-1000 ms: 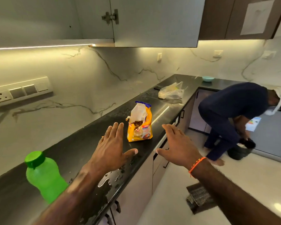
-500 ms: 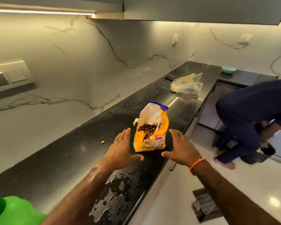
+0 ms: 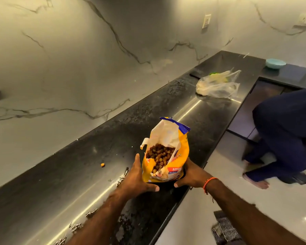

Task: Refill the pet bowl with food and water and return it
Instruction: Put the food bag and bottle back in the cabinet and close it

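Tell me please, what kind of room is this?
Most likely a home kitchen: a long dark countertop along a marble-look wall, with an open bag of pet food and a small bowl on it.

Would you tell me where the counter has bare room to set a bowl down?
Free: the counter stretch between the food bag and the plastic bag. Left of the food bag lies one kibble; nearer, spilled water. Both hands crowd the bag.

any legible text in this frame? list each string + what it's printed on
"ADU", cut off by the fold: red band low on the front of the yellow pet food bag.
Blue line under the red band on that bag: starts "Chi", the rest too blurred to read.
Plastic bag, teal bowl, wall socket: no readable text.
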